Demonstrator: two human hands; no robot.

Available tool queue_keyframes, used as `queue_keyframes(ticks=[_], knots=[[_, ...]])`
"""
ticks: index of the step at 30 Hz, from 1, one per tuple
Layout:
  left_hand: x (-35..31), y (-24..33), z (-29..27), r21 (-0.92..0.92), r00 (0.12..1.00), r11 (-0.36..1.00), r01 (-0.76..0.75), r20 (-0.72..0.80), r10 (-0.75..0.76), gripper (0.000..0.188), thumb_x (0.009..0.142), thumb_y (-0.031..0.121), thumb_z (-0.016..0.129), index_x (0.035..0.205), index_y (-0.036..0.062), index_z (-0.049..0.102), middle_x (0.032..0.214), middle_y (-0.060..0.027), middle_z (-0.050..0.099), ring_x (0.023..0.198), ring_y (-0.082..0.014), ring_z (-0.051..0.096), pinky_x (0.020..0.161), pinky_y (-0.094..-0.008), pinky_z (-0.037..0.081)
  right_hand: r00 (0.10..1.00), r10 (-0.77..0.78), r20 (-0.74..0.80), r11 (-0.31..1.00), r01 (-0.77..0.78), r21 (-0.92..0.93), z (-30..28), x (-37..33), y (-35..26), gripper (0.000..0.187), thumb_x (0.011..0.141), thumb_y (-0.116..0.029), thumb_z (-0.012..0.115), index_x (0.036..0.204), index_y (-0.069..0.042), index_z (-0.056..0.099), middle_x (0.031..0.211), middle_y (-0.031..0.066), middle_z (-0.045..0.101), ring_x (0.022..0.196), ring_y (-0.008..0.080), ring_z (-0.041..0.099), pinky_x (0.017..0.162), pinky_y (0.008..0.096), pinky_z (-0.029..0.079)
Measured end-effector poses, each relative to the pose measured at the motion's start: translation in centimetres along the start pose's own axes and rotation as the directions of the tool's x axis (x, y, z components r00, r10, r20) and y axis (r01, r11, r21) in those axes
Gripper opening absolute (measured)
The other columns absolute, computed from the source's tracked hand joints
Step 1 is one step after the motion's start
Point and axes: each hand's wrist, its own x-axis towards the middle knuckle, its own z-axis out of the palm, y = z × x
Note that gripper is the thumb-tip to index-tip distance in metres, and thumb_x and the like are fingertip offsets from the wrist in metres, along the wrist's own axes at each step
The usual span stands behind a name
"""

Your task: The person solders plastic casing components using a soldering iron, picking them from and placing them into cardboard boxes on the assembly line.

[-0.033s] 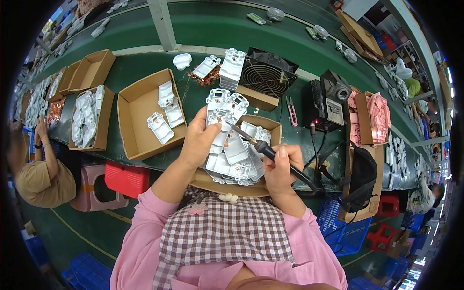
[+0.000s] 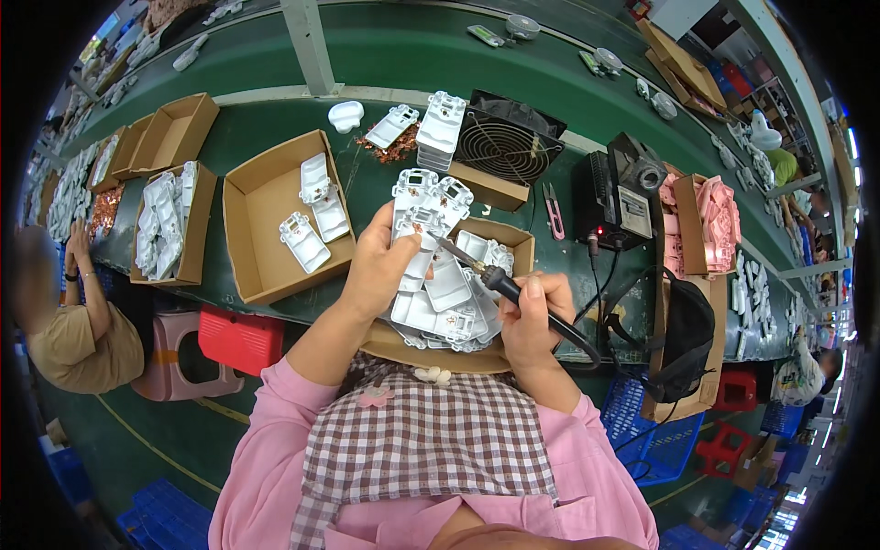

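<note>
The right hand [image 2: 536, 316] grips a soldering iron [image 2: 500, 281] by its black handle, thumb and fingertips closed in narrowly around it. The iron's long axis slants: its metal end points forward and to the left of the right fingers, toward the left thumb, while its cord [image 2: 584, 346] leaves on the near side, below the right hand. The left hand [image 2: 374, 261] holds a white plastic casing [image 2: 414, 206], thumb pressed on its upper face; the remaining left fingers are largely hidden, so their spread cannot be told. This casing sits just beyond and right of the left thumb, its long axis running mostly away from the person, the end with the rectangular opening pointing forward. The iron's tip stands at the casing's lower right part; whether it makes contact cannot be determined. Between the two sets of fingers, a heap of white casings [image 2: 449, 316] lies at mixed angles in a cardboard box [image 2: 523, 246]. Directly beyond the left fingers rises a stack of casings [image 2: 440, 124], beside a black fan [image 2: 509, 142]. Pink-handled tweezers [image 2: 555, 215] lie beyond the right fingers, pointing forward.
</note>
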Motion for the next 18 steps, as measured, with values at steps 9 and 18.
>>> queue_keyframes(ticks=[9, 18], knots=[[-0.13, -0.29, -0.32, 0.065, 1.000, 0.998, -0.009, 0.022, 0.008, 0.039, 0.084, 0.000, 0.042, 0.123, -0.0010, 0.044, 0.100, -0.0096, 0.061, 0.072, -0.0110, 0.059, 0.058, -0.0232, 0.051, 0.998, 0.059, -0.009, 0.997, -0.060, -0.040, 0.59, 0.12, -0.22, 0.015, 0.092, -0.012, 0.052, 0.083, 0.000, 0.050, 0.062, 0.0054, 0.054, 0.048, 0.0075, 0.049, 0.046, 0.0211, 0.040], [-0.17, -0.36, -0.35, 0.074, 1.000, 0.997, -0.020, 0.023, 0.018, 0.041, 0.085, 0.000, 0.042, 0.126, -0.0015, 0.042, 0.103, -0.0108, 0.061, 0.074, -0.0109, 0.060, 0.059, -0.0236, 0.052, 0.999, 0.044, -0.001, 0.997, -0.044, -0.056, 0.60, 0.19, -0.17, 0.015, 0.092, -0.012, 0.052, 0.083, 0.000, 0.051, 0.061, 0.0056, 0.054, 0.048, 0.0074, 0.050, 0.045, 0.0211, 0.040]])
